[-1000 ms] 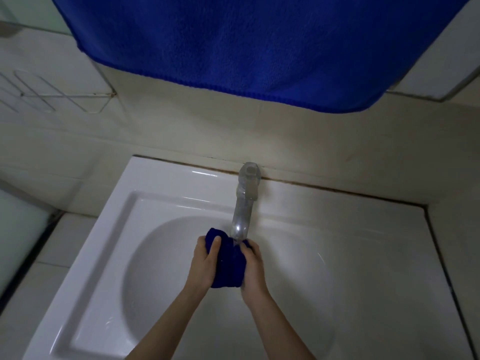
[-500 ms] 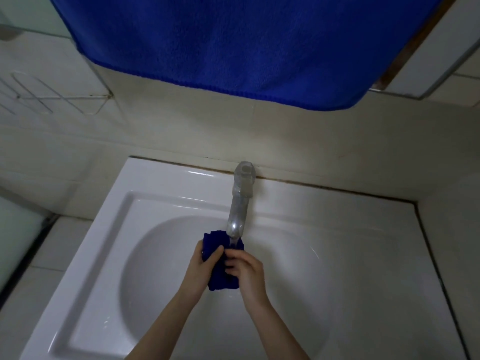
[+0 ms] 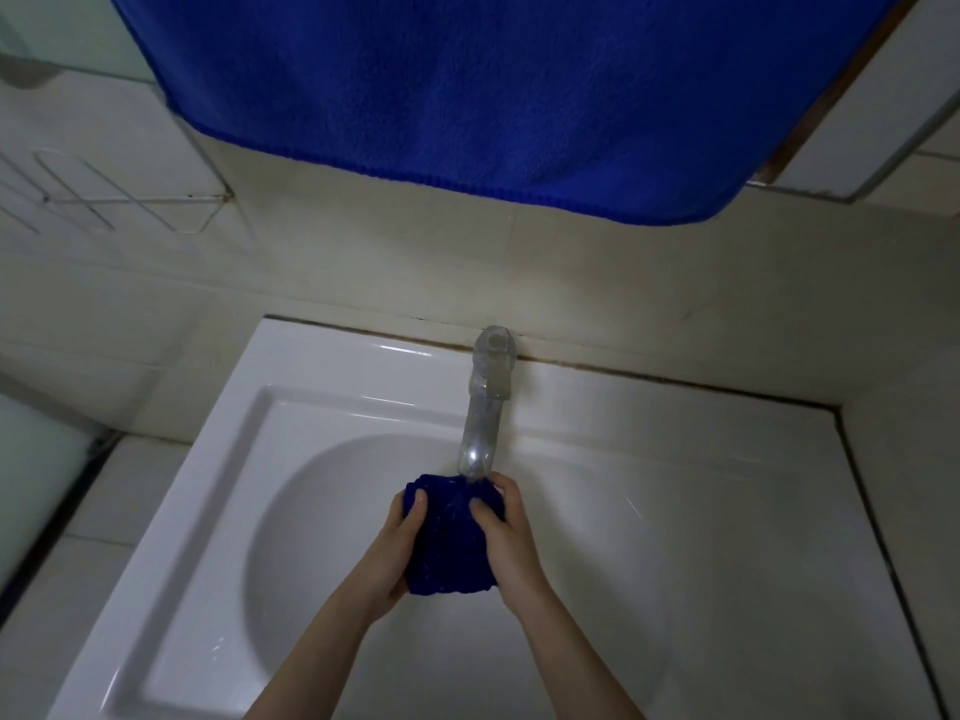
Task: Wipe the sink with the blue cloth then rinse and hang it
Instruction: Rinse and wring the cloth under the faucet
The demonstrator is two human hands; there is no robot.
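Currently left hand and right hand both grip the bunched blue cloth under the faucet; squeezing too hard could splash water over the sink rim.

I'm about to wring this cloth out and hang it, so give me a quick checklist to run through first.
1. Grip: left hand and right hand both hold the bunched blue cloth: ok.
2. Cloth right under the faucet spout: ok.
3. Cloth above the sink bowl, so drips land inside: ok.
4. Water running: cannot tell.
5. Free hanging spot: cannot tell; the hanging towel fills the top, its rail out of view.
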